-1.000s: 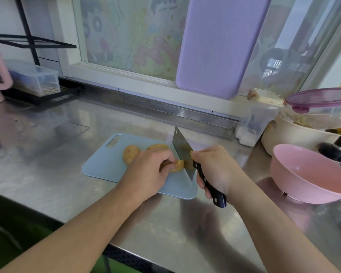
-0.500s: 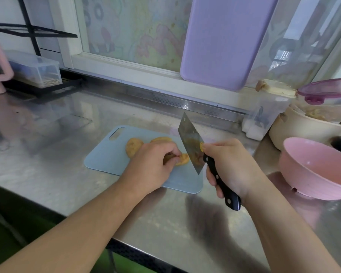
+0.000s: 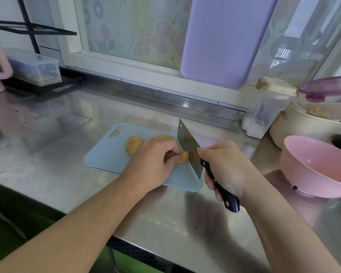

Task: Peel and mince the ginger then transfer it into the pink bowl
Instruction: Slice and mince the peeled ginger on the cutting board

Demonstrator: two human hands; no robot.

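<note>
A steel table [image 3: 47,170] fills most of the view, running back to a white window frame [image 3: 126,62]. A lilac board [image 3: 222,40] leans upright against the window above the back edge. Near the middle of the table lies a pale blue cutting board [image 3: 110,154], its handle slot toward the far left corner. At the right, well apart from the cutting board, sits the pink bowl [image 3: 319,172]; nothing shows inside it. Behind the bowl stands a cream pot [image 3: 295,131] with a purple-rimmed lid [image 3: 327,87] above it, and beside that a clear plastic container [image 3: 268,109]. At the far left a clear box [image 3: 35,67] rests on a black rack [image 3: 30,30].

The right hand [image 3: 226,166] has its fingers curled round the black handle of a cleaver [image 3: 189,146], the blade tilted, its edge down by the cutting board's near right part. The left hand [image 3: 154,162] rests on the cutting board, its fingers bent and pinching a piece of ginger [image 3: 182,157] that lies just left of the blade, touching or nearly touching it. Two more ginger pieces [image 3: 134,143] lie on the cutting board beyond the left hand, their brownish skin visible.
</note>
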